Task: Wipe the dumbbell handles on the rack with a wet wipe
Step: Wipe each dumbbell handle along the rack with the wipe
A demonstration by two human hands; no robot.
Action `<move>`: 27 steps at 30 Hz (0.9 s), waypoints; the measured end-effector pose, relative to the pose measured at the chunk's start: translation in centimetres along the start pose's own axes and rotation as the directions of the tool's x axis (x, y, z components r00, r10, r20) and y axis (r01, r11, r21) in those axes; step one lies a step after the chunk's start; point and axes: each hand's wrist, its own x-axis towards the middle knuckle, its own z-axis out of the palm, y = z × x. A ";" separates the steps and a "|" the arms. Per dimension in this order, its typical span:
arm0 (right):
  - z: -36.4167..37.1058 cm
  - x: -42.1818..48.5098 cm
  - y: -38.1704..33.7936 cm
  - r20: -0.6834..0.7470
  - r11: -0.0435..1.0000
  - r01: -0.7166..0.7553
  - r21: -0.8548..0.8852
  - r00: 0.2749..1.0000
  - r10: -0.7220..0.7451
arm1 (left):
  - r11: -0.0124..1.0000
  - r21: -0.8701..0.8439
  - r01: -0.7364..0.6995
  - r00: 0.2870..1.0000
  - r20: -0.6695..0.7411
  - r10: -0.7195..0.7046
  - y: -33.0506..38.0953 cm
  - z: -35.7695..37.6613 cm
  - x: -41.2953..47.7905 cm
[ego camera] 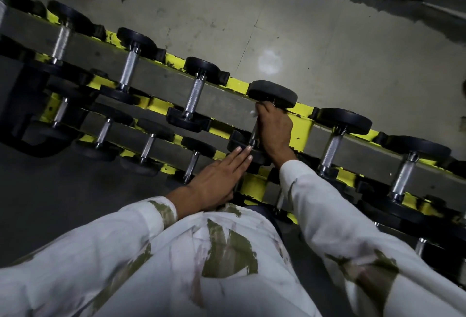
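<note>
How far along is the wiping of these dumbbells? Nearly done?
Hard to say what's finished: no handle looks visibly wet or cleaner. In hand: the right hand grips one top-row handle with the wet wipe, while the left hand rests flat on that dumbbell's near head. Possibly left: the next handle rightward and the lower row's handles.
</note>
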 end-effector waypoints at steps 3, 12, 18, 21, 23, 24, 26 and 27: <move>-1.0 0.9 1.1 0.192 0.979 0.186 -0.087 0.967 -0.167 | 1.000 -0.009 -0.005 1.000 -0.001 0.005 -0.2 -0.1 0.1; -3.5 1.8 -1.3 0.590 0.924 0.381 -0.002 0.747 -0.307 | 1.000 -0.015 -0.004 1.000 -0.014 0.004 -0.5 0.4 0.4; -4.2 3.2 0.2 0.486 0.934 0.353 -0.063 0.828 -0.280 | 1.000 -0.007 0.010 1.000 -0.016 -0.010 -0.3 0.7 0.4; -4.4 0.9 0.1 0.504 0.918 0.386 0.094 0.776 -0.379 | 1.000 -0.008 0.020 1.000 -0.017 -0.020 -0.2 0.9 0.6; -4.6 0.6 0.4 0.546 0.864 0.474 0.172 0.684 -0.484 | 1.000 -0.012 0.019 1.000 -0.018 -0.020 -0.2 0.9 0.6; -4.7 1.3 0.9 0.518 0.862 0.487 0.140 0.707 -0.483 | 1.000 -0.016 0.019 1.000 -0.020 -0.019 -0.2 0.9 0.6; -5.0 3.1 2.4 0.378 0.910 0.412 0.040 0.837 -0.395 | 0.999 -0.028 0.017 1.000 -0.018 -0.018 -0.3 0.9 0.6; -5.0 3.3 3.0 0.324 0.932 0.361 0.016 0.880 -0.346 | 0.999 -0.031 0.017 1.000 -0.016 -0.018 -0.3 0.9 0.6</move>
